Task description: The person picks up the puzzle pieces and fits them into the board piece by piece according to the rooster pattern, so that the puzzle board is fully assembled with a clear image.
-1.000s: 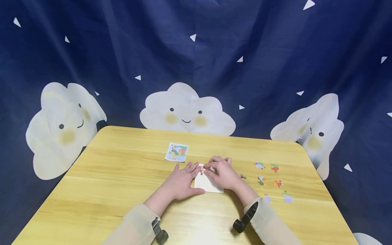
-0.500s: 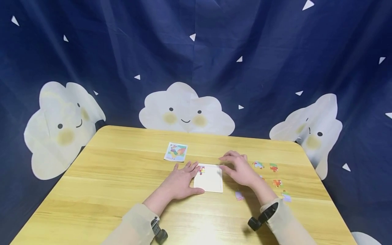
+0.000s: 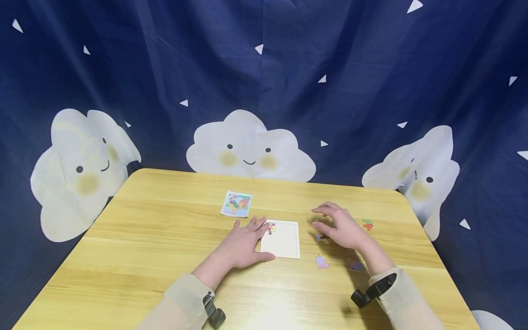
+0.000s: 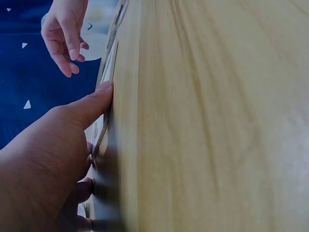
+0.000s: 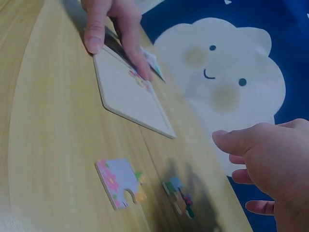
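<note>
A white square puzzle board lies on the table, with one coloured puzzle piece at its far left corner. My left hand rests along the board's left side, its fingers extended; in the left wrist view the thumb touches the edge. To the right of the board, my right hand hovers above loose pieces, fingers spread and holding nothing. Below it, the right wrist view shows a lilac piece with pink flowers and a smaller multicoloured piece. Part of the loose set is hidden behind the right hand and forearm.
Beyond the left hand lies a square picture card showing a colourful bird. More loose pieces lie to the right, including a red and green piece and a purplish piece. A dark blue curtain hangs behind the table.
My right hand has left the board and moved right, over the loose pieces. The corner piece, partly covered by its fingers before, now shows on the board. My left hand has stayed put.
</note>
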The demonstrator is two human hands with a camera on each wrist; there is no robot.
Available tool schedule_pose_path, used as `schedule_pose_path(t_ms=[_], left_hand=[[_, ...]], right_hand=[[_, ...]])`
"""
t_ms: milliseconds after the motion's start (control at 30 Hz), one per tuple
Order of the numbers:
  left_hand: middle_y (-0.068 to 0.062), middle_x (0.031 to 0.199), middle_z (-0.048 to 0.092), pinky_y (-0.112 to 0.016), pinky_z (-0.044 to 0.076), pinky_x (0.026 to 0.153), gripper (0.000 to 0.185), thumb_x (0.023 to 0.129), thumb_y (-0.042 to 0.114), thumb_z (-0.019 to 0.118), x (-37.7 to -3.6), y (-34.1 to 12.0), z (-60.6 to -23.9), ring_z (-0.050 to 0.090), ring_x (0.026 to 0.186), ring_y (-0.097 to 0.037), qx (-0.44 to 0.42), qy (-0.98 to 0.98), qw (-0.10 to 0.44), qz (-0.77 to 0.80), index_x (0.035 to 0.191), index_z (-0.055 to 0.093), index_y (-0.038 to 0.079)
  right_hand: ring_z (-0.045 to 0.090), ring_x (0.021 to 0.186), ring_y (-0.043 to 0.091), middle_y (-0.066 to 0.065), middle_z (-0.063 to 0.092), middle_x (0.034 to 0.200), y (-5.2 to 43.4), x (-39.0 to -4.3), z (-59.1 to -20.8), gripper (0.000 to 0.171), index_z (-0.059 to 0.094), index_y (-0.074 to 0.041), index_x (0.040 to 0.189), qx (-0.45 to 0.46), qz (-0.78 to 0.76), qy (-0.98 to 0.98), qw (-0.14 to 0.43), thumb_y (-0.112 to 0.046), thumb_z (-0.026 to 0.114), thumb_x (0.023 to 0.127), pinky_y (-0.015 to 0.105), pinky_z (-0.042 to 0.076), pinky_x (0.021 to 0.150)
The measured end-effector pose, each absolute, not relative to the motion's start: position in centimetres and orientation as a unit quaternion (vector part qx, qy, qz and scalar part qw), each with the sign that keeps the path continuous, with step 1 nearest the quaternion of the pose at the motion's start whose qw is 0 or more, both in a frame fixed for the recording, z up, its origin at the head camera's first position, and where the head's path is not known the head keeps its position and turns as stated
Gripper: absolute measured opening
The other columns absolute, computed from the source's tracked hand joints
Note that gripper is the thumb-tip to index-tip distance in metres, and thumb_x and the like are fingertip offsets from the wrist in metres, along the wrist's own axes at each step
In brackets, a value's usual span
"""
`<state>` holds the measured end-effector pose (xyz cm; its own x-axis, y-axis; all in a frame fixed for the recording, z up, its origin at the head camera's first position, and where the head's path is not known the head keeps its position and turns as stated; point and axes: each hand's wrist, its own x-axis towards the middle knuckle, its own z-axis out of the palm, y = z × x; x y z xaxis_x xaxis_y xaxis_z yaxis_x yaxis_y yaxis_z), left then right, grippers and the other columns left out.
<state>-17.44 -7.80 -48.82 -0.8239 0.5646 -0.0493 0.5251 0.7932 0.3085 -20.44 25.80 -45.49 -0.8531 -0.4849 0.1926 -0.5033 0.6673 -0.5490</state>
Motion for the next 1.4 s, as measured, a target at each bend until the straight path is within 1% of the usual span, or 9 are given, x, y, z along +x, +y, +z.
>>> schedule_pose_path(t_ms=[133, 267, 533, 733, 1033, 1133, 1233, 1300, 1400], left_hand=[[-0.005, 0.172, 0.030, -0.074, 0.021, 0.119, 0.097, 0.093, 0.076, 0.060, -17.5, -7.8, -48.9, 0.029, 0.157, -0.032, 0.289, 0.944, 0.069, 0.144, 0.164, 0.042, 0.012], [-0.005, 0.172, 0.029, -0.074, 0.021, 0.119, 0.098, 0.093, 0.077, 0.059, -17.5, -7.8, -48.9, 0.028, 0.157, -0.032, 0.289, 0.944, 0.070, 0.144, 0.164, 0.042, 0.012], [-0.006, 0.172, 0.029, -0.073, 0.021, 0.119, 0.098, 0.093, 0.077, 0.058, -17.4, -7.8, -48.8, 0.027, 0.157, -0.032, 0.288, 0.944, 0.071, 0.142, 0.164, 0.041, 0.012], [-0.006, 0.172, 0.029, -0.073, 0.020, 0.119, 0.098, 0.093, 0.078, 0.057, -17.5, -7.7, -48.9, 0.027, 0.157, -0.032, 0.289, 0.944, 0.072, 0.141, 0.165, 0.041, 0.013], [-0.006, 0.172, 0.029, -0.073, 0.021, 0.119, 0.098, 0.094, 0.078, 0.057, -17.5, -7.9, -49.0, 0.028, 0.157, -0.032, 0.288, 0.945, 0.070, 0.141, 0.164, 0.041, 0.013], [-0.005, 0.172, 0.028, -0.073, 0.020, 0.119, 0.098, 0.094, 0.078, 0.057, -17.5, -7.9, -48.9, 0.027, 0.157, -0.032, 0.287, 0.945, 0.071, 0.139, 0.165, 0.040, 0.013], [-0.005, 0.173, 0.028, -0.073, 0.019, 0.119, 0.098, 0.093, 0.078, 0.057, -17.5, -7.9, -49.0, 0.027, 0.157, -0.032, 0.286, 0.945, 0.073, 0.140, 0.165, 0.040, 0.014], [-0.005, 0.172, 0.029, -0.073, 0.019, 0.120, 0.098, 0.093, 0.078, 0.057, -17.5, -7.9, -49.0, 0.027, 0.157, -0.032, 0.286, 0.945, 0.073, 0.141, 0.165, 0.040, 0.014], [-0.005, 0.172, 0.029, -0.073, 0.019, 0.120, 0.097, 0.093, 0.078, 0.058, -17.5, -7.8, -49.0, 0.027, 0.157, -0.032, 0.286, 0.945, 0.073, 0.142, 0.165, 0.040, 0.014]], right_hand=[[0.062, 0.119, 0.042, 0.010, 0.063, 0.134, 26.5, -20.5, -45.3, 0.042, 0.067, 0.002, 0.137, 0.267, 0.312, -0.912, 0.014, -0.022, 0.073, 0.103, 0.060, 0.052, 0.097], [0.061, 0.119, 0.045, 0.011, 0.063, 0.133, 27.3, -20.4, -45.1, 0.042, 0.067, 0.003, 0.137, 0.264, 0.323, -0.909, 0.013, -0.018, 0.074, 0.102, 0.061, 0.052, 0.097], [0.060, 0.122, 0.046, 0.014, 0.062, 0.135, 29.4, -20.4, -44.9, 0.042, 0.065, 0.005, 0.137, 0.256, 0.338, -0.906, 0.003, -0.011, 0.075, 0.100, 0.062, 0.050, 0.101], [0.057, 0.124, 0.046, 0.014, 0.060, 0.136, 31.3, -20.2, -45.1, 0.043, 0.063, 0.003, 0.141, 0.244, 0.329, -0.912, -0.011, -0.010, 0.074, 0.101, 0.064, 0.050, 0.099], [0.060, 0.120, 0.046, 0.019, 0.064, 0.131, 33.3, -20.6, -46.0, 0.043, 0.066, 0.004, 0.137, 0.213, 0.308, -0.927, -0.014, -0.005, 0.077, 0.097, 0.065, 0.048, 0.101], [0.061, 0.119, 0.046, 0.019, 0.065, 0.130, 33.7, -20.8, -46.4, 0.041, 0.066, 0.004, 0.137, 0.203, 0.300, -0.932, -0.016, -0.006, 0.076, 0.098, 0.066, 0.048, 0.100], [0.063, 0.116, 0.043, 0.018, 0.066, 0.128, 34.0, -21.0, -46.8, 0.040, 0.067, 0.003, 0.137, 0.193, 0.289, -0.938, -0.012, -0.008, 0.076, 0.099, 0.065, 0.049, 0.097], [0.064, 0.113, 0.040, 0.016, 0.067, 0.127, 34.2, -21.1, -47.0, 0.040, 0.068, 0.002, 0.137, 0.183, 0.279, -0.943, -0.009, -0.011, 0.076, 0.099, 0.065, 0.047, 0.095], [0.063, 0.108, 0.036, 0.013, 0.067, 0.124, 34.4, -21.3, -47.3, 0.040, 0.069, 0.000, 0.136, 0.166, 0.277, -0.946, -0.009, -0.014, 0.077, 0.099, 0.066, 0.037, 0.091]])
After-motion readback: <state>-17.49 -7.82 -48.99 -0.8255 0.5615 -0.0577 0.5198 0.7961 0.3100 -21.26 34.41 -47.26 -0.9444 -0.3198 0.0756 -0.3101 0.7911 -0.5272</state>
